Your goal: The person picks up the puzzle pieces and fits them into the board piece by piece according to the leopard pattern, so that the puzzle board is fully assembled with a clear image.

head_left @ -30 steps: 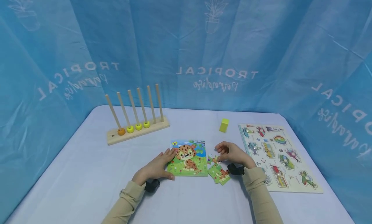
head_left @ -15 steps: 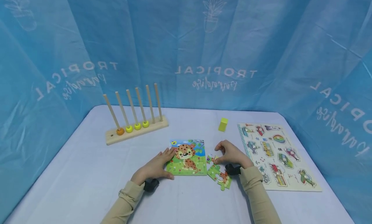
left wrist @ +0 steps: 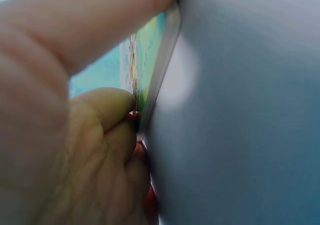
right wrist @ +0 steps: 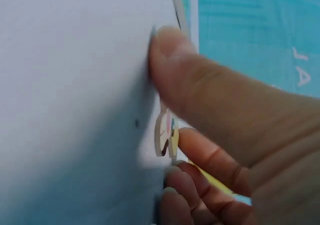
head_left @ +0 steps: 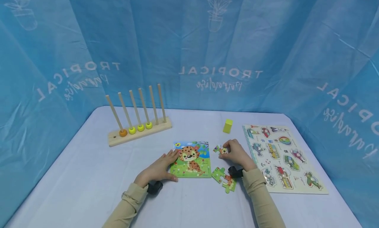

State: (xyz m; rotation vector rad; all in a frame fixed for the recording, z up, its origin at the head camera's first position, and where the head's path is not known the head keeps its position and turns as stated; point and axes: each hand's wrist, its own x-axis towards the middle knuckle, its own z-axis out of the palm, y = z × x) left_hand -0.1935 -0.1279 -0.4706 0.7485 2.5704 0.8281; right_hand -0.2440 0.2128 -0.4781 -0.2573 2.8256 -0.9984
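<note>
A leopard jigsaw puzzle (head_left: 193, 157) lies in its square frame in the middle of the table. My left hand (head_left: 158, 168) rests along its left side, fingertips over the edge and thumb by the near corner. Right of the puzzle, my right hand (head_left: 238, 154) holds a loose jigsaw piece (head_left: 223, 150) with part of a spotted face between thumb and fingers. In the right wrist view the piece (right wrist: 162, 135) shows edge-on behind the thumb. Nearer the front lie a green jigsaw piece (head_left: 217, 172) and a piece with spotted fur (head_left: 231, 184), close together.
A wooden peg rack (head_left: 140, 136) with a few yellow beads and an orange bead stands at the back left. Behind my right hand is a yellow block (head_left: 227, 126). To the right lies a knobbed vehicle puzzle board (head_left: 299, 185). Blue curtains (head_left: 189, 50) surround the white table.
My right hand has moved away from me with the face piece, apart from the other loose pieces. The spotted-fur piece has turned and shifted slightly. My left hand has stayed in place.
</note>
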